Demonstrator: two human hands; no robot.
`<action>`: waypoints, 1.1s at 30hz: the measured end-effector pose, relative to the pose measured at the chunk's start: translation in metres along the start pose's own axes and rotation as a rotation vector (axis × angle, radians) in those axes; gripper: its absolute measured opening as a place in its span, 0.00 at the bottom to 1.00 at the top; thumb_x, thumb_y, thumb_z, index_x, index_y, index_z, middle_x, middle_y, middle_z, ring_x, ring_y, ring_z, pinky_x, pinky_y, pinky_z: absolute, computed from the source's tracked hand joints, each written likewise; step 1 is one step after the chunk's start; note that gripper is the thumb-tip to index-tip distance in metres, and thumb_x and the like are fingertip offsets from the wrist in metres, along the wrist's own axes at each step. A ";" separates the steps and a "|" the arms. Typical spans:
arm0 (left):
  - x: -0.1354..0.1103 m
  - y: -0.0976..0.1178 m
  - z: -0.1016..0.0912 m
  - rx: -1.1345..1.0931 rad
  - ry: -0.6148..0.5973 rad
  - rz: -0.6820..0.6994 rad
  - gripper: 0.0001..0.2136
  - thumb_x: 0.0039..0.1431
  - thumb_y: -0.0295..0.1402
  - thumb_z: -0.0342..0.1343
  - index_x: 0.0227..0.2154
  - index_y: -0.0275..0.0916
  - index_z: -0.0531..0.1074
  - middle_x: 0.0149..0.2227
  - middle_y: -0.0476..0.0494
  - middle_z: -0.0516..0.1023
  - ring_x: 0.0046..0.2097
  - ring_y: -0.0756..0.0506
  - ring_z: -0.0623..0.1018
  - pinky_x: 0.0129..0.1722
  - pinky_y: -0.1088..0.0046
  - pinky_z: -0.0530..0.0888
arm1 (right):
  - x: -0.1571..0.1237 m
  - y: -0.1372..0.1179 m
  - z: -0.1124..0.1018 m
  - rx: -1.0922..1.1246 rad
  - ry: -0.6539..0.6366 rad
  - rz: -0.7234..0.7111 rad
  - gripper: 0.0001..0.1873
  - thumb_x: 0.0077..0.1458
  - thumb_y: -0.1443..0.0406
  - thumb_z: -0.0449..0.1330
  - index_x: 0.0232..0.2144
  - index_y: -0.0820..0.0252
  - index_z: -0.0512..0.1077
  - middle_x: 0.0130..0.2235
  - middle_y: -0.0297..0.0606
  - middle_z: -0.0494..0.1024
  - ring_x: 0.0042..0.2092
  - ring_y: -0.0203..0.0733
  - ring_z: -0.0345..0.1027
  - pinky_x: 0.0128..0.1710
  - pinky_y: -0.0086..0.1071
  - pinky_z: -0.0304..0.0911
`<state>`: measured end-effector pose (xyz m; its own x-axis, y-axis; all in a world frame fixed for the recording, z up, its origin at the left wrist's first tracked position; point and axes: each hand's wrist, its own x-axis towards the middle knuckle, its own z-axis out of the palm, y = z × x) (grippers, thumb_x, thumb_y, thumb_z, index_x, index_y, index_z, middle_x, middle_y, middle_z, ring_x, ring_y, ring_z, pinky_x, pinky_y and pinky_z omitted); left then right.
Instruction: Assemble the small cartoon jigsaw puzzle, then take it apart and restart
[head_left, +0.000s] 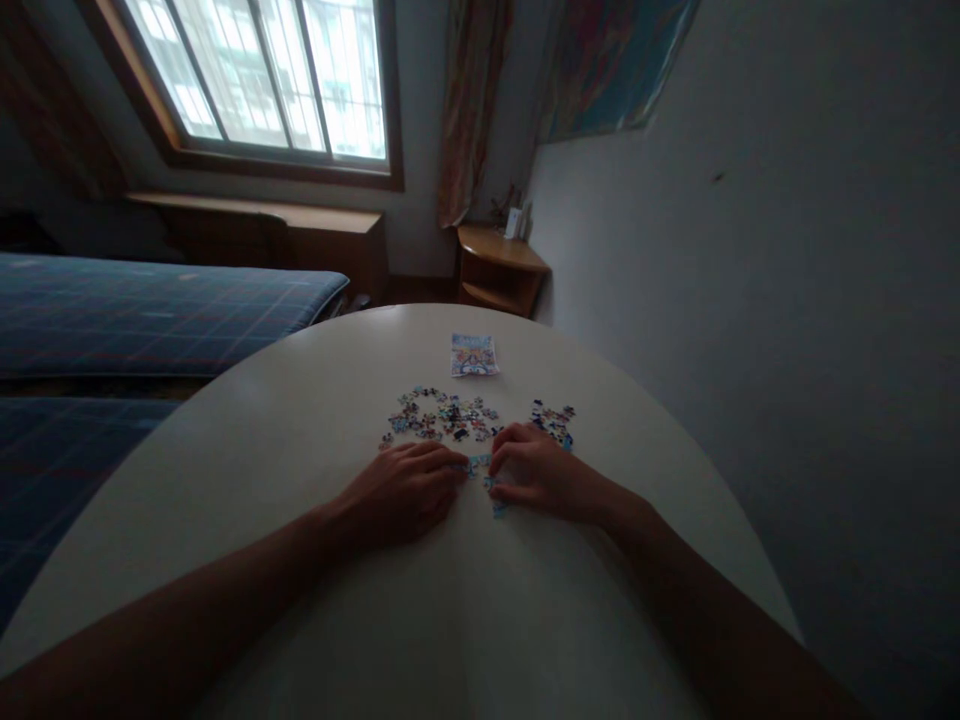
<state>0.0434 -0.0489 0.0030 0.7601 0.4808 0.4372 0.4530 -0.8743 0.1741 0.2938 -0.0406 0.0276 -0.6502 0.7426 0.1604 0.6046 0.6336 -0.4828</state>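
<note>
A small strip of light-blue jigsaw puzzle pieces (480, 463) lies on the white table between my hands, with more pieces bending down toward me. My left hand (412, 488) rests on the tabletop, fingers together and curled, its fingertips pressed on the strip's left end. From the other side, my right hand (546, 474) curves its thumb and fingers about the pieces at the right end; its fingers partly cover them. Just beyond both hands spreads a pile of loose puzzle pieces (450, 412). A smaller group of loose pieces (555, 418) sits past my right hand.
On the round white table (300, 400), a small printed picture sheet (474, 356) lies behind the pieces. A mattress (150, 315) stands beyond the table's left edge. The wall (787, 330) runs close on the right, and a wooden corner shelf (502, 246) stands behind.
</note>
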 end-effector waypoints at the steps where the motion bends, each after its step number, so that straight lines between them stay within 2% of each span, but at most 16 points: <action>1: 0.000 0.000 0.000 -0.003 -0.006 0.004 0.11 0.62 0.27 0.51 0.44 0.40 0.74 0.49 0.42 0.78 0.48 0.43 0.78 0.46 0.63 0.77 | 0.000 -0.001 0.001 -0.011 0.004 0.008 0.08 0.50 0.64 0.69 0.34 0.56 0.76 0.45 0.42 0.74 0.49 0.46 0.66 0.52 0.45 0.62; 4: 0.000 0.000 -0.001 -0.007 -0.016 0.010 0.10 0.61 0.27 0.51 0.44 0.40 0.73 0.49 0.42 0.78 0.48 0.43 0.77 0.46 0.63 0.77 | -0.001 -0.005 0.003 -0.035 0.025 0.015 0.05 0.52 0.65 0.68 0.32 0.56 0.76 0.47 0.41 0.73 0.51 0.47 0.64 0.54 0.46 0.60; 10: 0.000 -0.001 -0.001 0.003 -0.027 0.017 0.09 0.63 0.28 0.51 0.44 0.39 0.73 0.50 0.41 0.78 0.48 0.43 0.77 0.45 0.63 0.78 | -0.001 -0.007 0.003 -0.060 0.020 0.079 0.11 0.51 0.63 0.69 0.37 0.58 0.75 0.48 0.45 0.72 0.53 0.50 0.62 0.55 0.48 0.59; 15: 0.001 -0.001 -0.001 0.011 -0.026 0.016 0.09 0.63 0.27 0.50 0.43 0.38 0.73 0.49 0.41 0.78 0.48 0.43 0.77 0.45 0.63 0.77 | -0.001 -0.010 0.005 -0.066 -0.002 0.107 0.09 0.52 0.66 0.67 0.37 0.59 0.75 0.49 0.46 0.72 0.54 0.51 0.62 0.57 0.49 0.58; 23: 0.001 -0.001 0.000 0.017 -0.020 0.042 0.09 0.64 0.27 0.49 0.42 0.38 0.72 0.49 0.42 0.78 0.47 0.43 0.77 0.44 0.63 0.78 | -0.002 -0.012 0.002 -0.071 -0.022 0.062 0.09 0.54 0.65 0.66 0.39 0.59 0.73 0.51 0.45 0.70 0.55 0.50 0.60 0.58 0.47 0.56; 33: 0.001 -0.001 0.000 -0.001 -0.017 0.057 0.09 0.64 0.27 0.50 0.44 0.38 0.72 0.48 0.42 0.78 0.48 0.44 0.77 0.46 0.64 0.77 | 0.003 -0.007 0.016 -0.127 0.047 0.034 0.09 0.55 0.64 0.65 0.39 0.59 0.73 0.49 0.43 0.73 0.53 0.48 0.61 0.57 0.44 0.56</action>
<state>0.0437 -0.0471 0.0034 0.7925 0.4309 0.4315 0.4080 -0.9006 0.1499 0.2805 -0.0457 0.0177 -0.6080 0.7716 0.1873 0.6813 0.6281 -0.3758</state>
